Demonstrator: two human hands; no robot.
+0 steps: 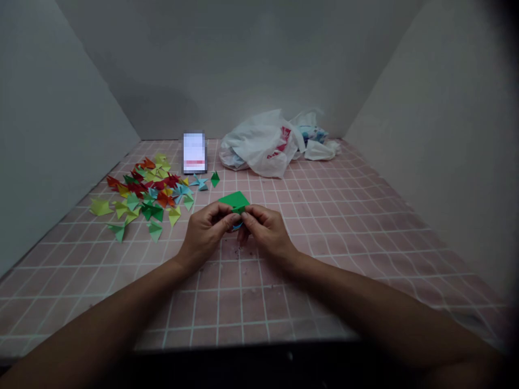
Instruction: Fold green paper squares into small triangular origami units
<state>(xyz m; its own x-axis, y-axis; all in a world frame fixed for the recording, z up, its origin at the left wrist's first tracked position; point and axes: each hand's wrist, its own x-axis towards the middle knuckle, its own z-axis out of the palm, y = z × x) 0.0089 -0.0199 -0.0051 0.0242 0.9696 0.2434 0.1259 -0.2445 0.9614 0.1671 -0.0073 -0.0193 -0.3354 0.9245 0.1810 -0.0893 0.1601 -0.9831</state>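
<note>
My left hand (205, 233) and right hand (267, 233) pinch a green paper square (235, 199) at twelve o'clock, with blue paper (238, 227) showing beneath. Folded paper pieces (141, 193) lie at ten o'clock. A loose pinch could let the green fold slip and crease crooked.

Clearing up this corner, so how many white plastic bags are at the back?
2: a large one with red print at the back, and a smaller crumpled one to its right. Another could be hidden in the heap.
</note>
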